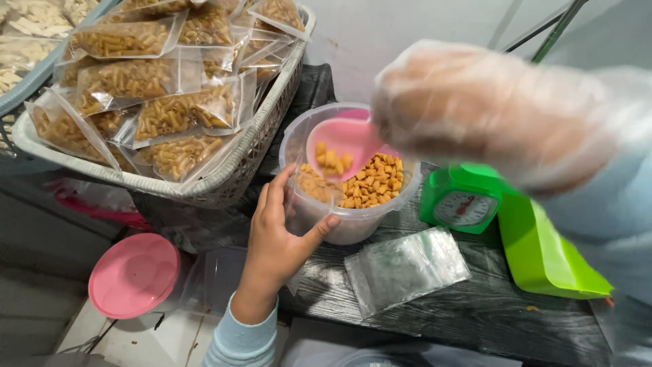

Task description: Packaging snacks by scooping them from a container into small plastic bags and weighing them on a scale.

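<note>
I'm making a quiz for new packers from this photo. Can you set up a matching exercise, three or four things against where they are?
Things:
1. pink scoop
2. pink lid
3. green scale
4. empty bags

Places:
A. right of the tub
B. low at the left, off the dark table
C. inside the tub
D. flat on the table, before the tub

Pairs: 1-C, 2-B, 3-A, 4-D

Even, soft daylight; gloved right hand (489,115) motion-blurred close up, the rest sharp
</note>
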